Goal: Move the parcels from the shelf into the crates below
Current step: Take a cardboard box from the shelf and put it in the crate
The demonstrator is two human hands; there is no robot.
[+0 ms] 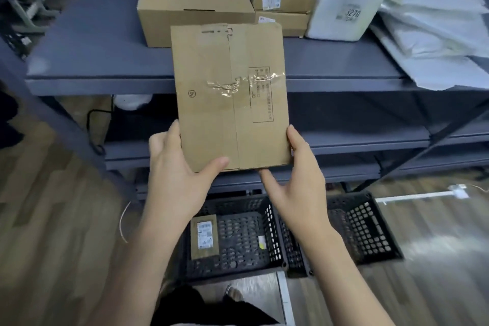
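While held out in front of the shelf (100, 42), above the crates (238, 206), flat cardboard parcel (230, 92) looks light, stiff; left hand (174, 167) and right hand (299, 174) pinch its lower corners; edges look the best hold.

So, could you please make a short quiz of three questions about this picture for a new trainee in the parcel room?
1. True or false: both hands hold the flat cardboard parcel at its lower edge.
2. What already lies in the left crate?
A. a white bag
B. a small brown parcel
C. nothing
3. Fill in: the white parcel on the shelf bears the number ____.

Key
1. True: the left hand and the right hand each grip a lower corner.
2. B, the small brown parcel with a white label.
3. 3270
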